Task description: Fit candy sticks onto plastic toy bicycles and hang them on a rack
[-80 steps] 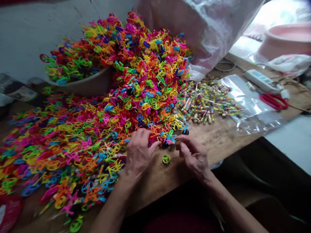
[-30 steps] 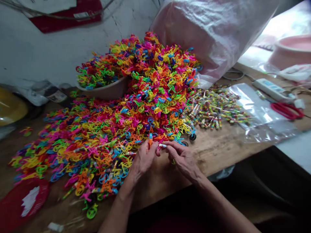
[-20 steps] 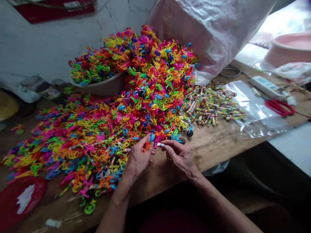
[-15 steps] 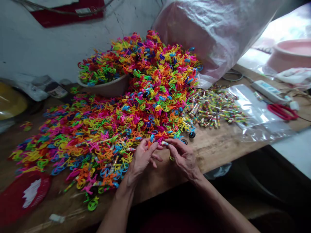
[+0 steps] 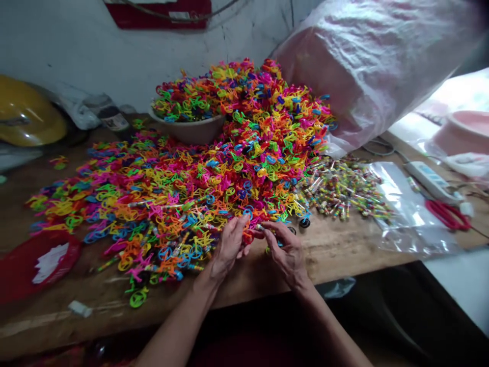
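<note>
Both of my hands meet over the wooden table, in front of a big heap of bright plastic toy pieces [image 5: 214, 178] with ringed wheels, like tiny bicycles. My left hand [image 5: 228, 247] is closed on a small red toy piece [image 5: 248, 236], partly hidden by the fingers. Between thumb and forefinger, my right hand [image 5: 286, 251] pinches a short tube with a colourful wrapper [image 5: 259, 227], its end close to the left fingers. Black wheels [image 5: 304, 223] lie just beyond the right hand. Similar tubes [image 5: 344, 191] are piled to the right.
A bowl [image 5: 191, 130] heaped with toy pieces stands at the back. Clear plastic bags [image 5: 405, 219], red-handled scissors [image 5: 446, 214] and a power strip [image 5: 430, 179] lie right. A red basket [image 5: 69, 262] sits left; a large filled plastic bag [image 5: 344, 76] leans behind.
The view has swung left and up, so the table's things appear shifted right. My left fingers have closed in more, and a red piece shows where orange and blue parts did. My right hand keeps its pinch.
</note>
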`<act>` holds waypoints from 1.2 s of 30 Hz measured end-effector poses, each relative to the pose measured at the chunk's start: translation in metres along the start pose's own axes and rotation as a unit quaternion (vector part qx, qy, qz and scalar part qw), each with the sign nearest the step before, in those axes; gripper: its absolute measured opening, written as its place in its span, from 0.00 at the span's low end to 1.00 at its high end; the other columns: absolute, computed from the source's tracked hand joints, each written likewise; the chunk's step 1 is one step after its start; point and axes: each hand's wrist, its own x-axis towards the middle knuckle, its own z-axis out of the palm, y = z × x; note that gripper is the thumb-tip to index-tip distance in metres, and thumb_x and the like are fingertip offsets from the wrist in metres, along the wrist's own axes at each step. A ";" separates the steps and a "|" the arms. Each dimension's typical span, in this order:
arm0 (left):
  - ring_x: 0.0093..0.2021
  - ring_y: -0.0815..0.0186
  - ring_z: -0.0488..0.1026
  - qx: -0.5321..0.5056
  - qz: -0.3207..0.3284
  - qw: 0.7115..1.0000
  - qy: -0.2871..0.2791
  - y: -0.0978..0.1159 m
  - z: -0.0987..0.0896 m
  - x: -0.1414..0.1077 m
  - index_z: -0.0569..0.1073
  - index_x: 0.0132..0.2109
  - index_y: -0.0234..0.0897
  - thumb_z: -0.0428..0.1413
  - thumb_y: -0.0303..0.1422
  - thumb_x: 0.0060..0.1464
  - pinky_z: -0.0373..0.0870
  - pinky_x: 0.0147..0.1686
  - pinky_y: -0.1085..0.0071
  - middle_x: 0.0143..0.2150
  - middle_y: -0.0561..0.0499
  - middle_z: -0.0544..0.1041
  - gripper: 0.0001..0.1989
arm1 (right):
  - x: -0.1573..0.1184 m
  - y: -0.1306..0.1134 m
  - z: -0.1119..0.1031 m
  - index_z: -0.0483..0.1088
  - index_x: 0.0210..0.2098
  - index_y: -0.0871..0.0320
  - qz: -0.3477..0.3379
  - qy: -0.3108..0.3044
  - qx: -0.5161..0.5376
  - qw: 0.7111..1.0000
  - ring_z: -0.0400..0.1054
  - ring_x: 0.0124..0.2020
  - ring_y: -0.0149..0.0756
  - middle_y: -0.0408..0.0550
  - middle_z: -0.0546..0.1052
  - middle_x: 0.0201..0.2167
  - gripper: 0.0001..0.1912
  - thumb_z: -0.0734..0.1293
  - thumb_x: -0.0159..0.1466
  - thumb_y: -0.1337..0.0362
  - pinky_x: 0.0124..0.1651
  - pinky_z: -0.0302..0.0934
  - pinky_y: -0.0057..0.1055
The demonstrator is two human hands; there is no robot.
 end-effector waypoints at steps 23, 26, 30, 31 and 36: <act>0.35 0.64 0.77 -0.054 -0.058 0.993 -0.083 0.008 0.018 -0.010 0.67 0.46 0.31 0.55 0.32 0.57 0.76 0.36 0.68 0.38 0.45 0.77 0.11 | 0.014 0.011 -0.025 0.69 0.38 0.57 0.090 -0.091 0.099 0.987 0.68 0.32 0.31 0.44 0.73 0.32 0.10 0.61 0.64 0.58 0.36 0.65 0.28; 0.34 0.62 0.77 -0.038 -0.065 0.994 -0.075 0.007 0.018 -0.009 0.65 0.44 0.31 0.55 0.32 0.57 0.76 0.34 0.68 0.36 0.45 0.78 0.10 | 0.013 0.011 -0.026 0.69 0.38 0.58 0.078 -0.082 0.069 0.991 0.67 0.31 0.30 0.44 0.73 0.32 0.10 0.61 0.64 0.59 0.34 0.63 0.26; 0.32 0.63 0.78 -0.020 -0.079 0.993 -0.086 0.007 0.015 -0.008 0.65 0.43 0.31 0.55 0.32 0.56 0.76 0.32 0.68 0.37 0.44 0.78 0.10 | 0.013 0.011 -0.030 0.70 0.37 0.58 0.062 -0.092 0.041 0.993 0.65 0.32 0.30 0.45 0.72 0.32 0.09 0.61 0.64 0.59 0.36 0.61 0.27; 0.32 0.63 0.78 -0.017 -0.082 0.992 -0.092 0.008 0.014 -0.008 0.66 0.44 0.31 0.56 0.33 0.56 0.76 0.32 0.69 0.38 0.44 0.77 0.11 | 0.013 0.011 -0.032 0.70 0.37 0.58 0.063 -0.099 0.048 0.992 0.65 0.31 0.30 0.45 0.72 0.32 0.10 0.62 0.64 0.59 0.35 0.61 0.27; 0.31 0.62 0.77 -0.005 -0.112 0.983 -0.144 0.014 0.008 -0.007 0.68 0.43 0.30 0.56 0.36 0.56 0.75 0.32 0.69 0.36 0.43 0.77 0.13 | 0.014 0.015 -0.035 0.69 0.39 0.58 0.096 -0.149 0.126 0.976 0.59 0.27 0.27 0.43 0.69 0.28 0.13 0.63 0.63 0.55 0.29 0.56 0.24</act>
